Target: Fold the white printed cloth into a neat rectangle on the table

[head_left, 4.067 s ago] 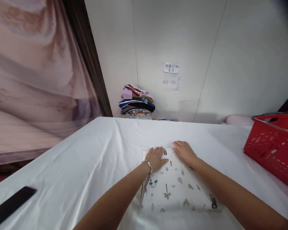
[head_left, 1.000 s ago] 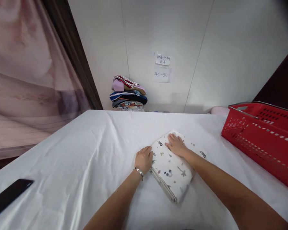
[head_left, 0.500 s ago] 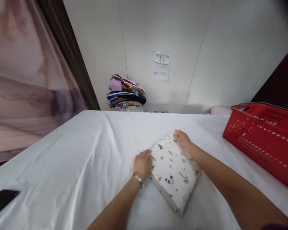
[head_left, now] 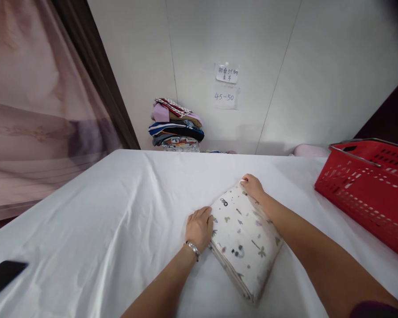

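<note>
Right hand [head_left: 253, 187]: pinched the far corner of the cloth [head_left: 242, 234] between thumb and fingertips, as near as could be seen; its forearm ran along the right edge, down to a dark sleeve [head_left: 378, 310]

Left hand [head_left: 199, 229]: lay at the left corner, fingers close together and bent over the edge; the thumb was hidden, so whether it gripped could not be told; a silver bracelet [head_left: 193, 250] circled the wrist

Cloth: white with small scattered prints, folded into a thick pad; it lay askew on the white-covered table [head_left: 96, 238], between the hands, layers showing along its near left edge

Far corner: the step looked like squaring the pad; it called for a steady left hand, every layer caught in the right hand's pinch, and a gentle pull; a hard tug could have skewed the layers or rucked the covering below

Basket [head_left: 361, 194]: red, pierced, wire-handled, well to the right; no brand was legible

Black slab [head_left: 3, 278]: perhaps a phone, near left, unmarked as far as showed

Pile [head_left: 177, 126]: mixed fabrics beyond the far edge, against the wall [head_left: 252, 39]

Upper paper [head_left: 227, 73]: handwritten on the wall, seemingly 折叠织物 over 桌布

Lower paper [head_left: 226, 97]: read "45-50", just beneath
</note>
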Action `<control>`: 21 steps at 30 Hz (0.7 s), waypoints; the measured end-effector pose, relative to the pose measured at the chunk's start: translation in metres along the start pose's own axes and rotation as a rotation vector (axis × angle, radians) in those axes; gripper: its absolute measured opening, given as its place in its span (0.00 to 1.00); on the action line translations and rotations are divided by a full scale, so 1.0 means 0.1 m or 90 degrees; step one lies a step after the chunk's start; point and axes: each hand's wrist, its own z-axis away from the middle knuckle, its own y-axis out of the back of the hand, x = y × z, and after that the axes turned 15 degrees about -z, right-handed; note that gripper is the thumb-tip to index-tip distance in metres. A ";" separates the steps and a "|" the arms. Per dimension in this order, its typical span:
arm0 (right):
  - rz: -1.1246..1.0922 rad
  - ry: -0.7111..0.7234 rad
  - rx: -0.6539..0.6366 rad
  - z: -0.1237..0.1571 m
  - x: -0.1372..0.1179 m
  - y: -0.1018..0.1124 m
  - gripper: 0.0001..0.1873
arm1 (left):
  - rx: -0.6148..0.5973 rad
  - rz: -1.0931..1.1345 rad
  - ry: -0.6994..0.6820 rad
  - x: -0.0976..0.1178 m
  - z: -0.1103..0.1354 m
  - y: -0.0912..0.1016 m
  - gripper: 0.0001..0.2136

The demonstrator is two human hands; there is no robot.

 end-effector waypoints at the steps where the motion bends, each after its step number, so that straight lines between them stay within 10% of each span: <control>1: -0.002 0.016 -0.008 0.00 0.00 0.01 0.12 | -0.004 -0.001 0.002 0.00 0.00 0.00 0.15; 11: -0.011 0.289 -0.257 0.13 -0.20 0.23 0.16 | -0.002 0.002 0.002 -0.01 0.00 -0.01 0.15; 21: 0.054 0.275 -0.265 0.03 -0.26 0.19 0.09 | 0.002 -0.005 0.005 -0.01 0.00 -0.04 0.15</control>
